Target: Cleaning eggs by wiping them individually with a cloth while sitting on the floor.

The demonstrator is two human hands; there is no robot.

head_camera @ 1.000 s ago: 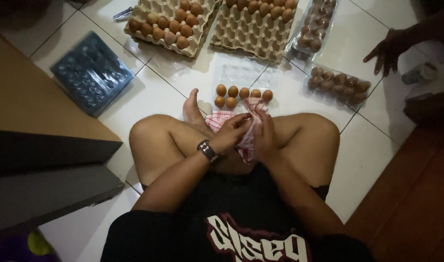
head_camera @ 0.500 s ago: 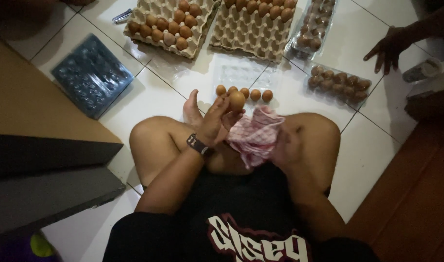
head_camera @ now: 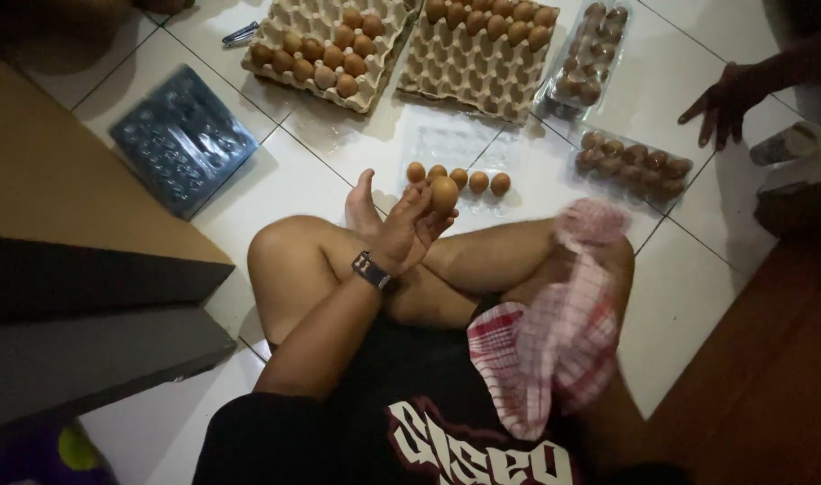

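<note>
Plainly, the left hand (head_camera: 408,226) has its fingers closed round a smooth brown oval egg (head_camera: 443,193), held up above the white tiled floor (head_camera: 276,175), just near a short row of brown eggs (head_camera: 458,176) lying in a clear plastic tray. The right hand is hidden under a blurred red-and-white checked cloth (head_camera: 554,332), so its grip cannot be told. Another person's hand (head_camera: 726,101) hovers by the floor's right edge.
</note>
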